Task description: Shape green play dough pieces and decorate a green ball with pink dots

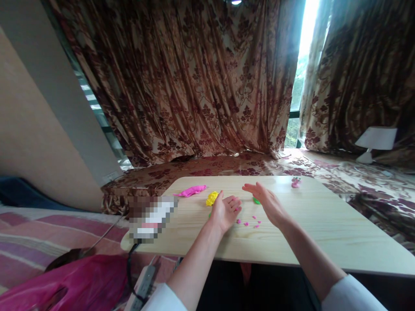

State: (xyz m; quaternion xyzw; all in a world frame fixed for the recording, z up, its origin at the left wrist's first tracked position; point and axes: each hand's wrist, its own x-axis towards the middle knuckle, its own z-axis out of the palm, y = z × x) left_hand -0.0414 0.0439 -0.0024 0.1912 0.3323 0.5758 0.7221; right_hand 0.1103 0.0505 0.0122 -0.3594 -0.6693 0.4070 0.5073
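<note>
My left hand (227, 211) is raised over the table with its palm turned up and its fingers loosely bent. Opposite it, my right hand (268, 202) is held flat and tilted, fingers stretched out, with a gap between the two hands. Several small pink clay bits (246, 224) lie on the tabletop between and below them. Just beyond my left hand sits a crumpled yellow clay lump (212, 198). A green clay piece (256, 200) is partly hidden behind my right hand. Farther left lies a long pink lump or wrapper (193, 191); which one, I cannot tell.
The pale wooden table (324, 233) bears a small pink figure (295, 183) at its far right. A blurred-out white object (155, 220) is at the left edge, with a black cable below. A white lamp (376, 140) stands beyond the table, before patterned curtains (207, 86).
</note>
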